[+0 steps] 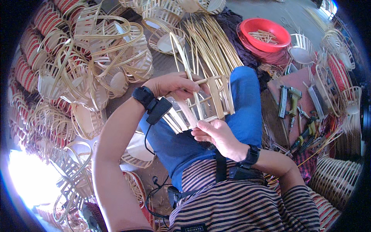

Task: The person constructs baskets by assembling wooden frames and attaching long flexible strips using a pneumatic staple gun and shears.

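Note:
Over my lap lies a small pale wooden basket (216,96) with open slatted sides, tilted on its side. My left hand (174,84) is closed on its far left part, thumb pressed where a long upright strip meets the slats. Lower down, my right hand (220,137) pinches the end of a slat at the near edge between thumb and fingers. The strip, probably part of the handle, stands out beyond the left hand toward the far side. Part of the basket's inside is hidden by the left hand.
Unfinished baskets (96,65) are heaped on the left. Long thin canes (214,42) lie ahead, beside a red basin (247,27) holding short sticks (263,36). At right, a green nail gun (294,101) rests on a reddish board (278,83), with pliers and other tools nearby.

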Demonstrator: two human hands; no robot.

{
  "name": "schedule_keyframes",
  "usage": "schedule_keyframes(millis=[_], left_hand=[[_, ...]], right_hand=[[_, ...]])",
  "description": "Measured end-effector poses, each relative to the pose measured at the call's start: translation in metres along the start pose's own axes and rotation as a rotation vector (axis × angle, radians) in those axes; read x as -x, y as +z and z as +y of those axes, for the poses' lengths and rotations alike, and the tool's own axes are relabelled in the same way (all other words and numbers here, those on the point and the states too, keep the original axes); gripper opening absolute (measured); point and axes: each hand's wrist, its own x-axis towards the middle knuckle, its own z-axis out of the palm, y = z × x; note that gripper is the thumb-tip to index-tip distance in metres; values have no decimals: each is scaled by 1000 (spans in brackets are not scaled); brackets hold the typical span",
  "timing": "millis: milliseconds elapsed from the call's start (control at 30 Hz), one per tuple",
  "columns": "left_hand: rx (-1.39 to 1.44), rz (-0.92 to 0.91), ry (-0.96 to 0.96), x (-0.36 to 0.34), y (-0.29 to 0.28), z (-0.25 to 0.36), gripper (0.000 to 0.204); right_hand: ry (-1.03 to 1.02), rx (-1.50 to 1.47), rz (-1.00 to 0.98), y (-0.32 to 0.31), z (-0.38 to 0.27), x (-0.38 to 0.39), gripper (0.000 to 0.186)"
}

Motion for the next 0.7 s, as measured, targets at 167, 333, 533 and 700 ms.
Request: schedule_keyframes(millis=[167, 333, 533, 700], left_hand=[[-368, 231, 44, 6, -3, -6, 51], [-1024, 1015, 194, -2, 46, -11, 95], [-1281, 974, 206, 1, 41, -22, 75], [-1253, 1006, 169, 3, 36, -21, 55]], right_hand=[[37, -70, 31, -2, 11, -11, 33], [-32, -113, 79, -4, 8, -20, 30], [103, -255, 5, -4, 8, -30, 33], [9, 130, 148, -75, -30, 27, 28]])
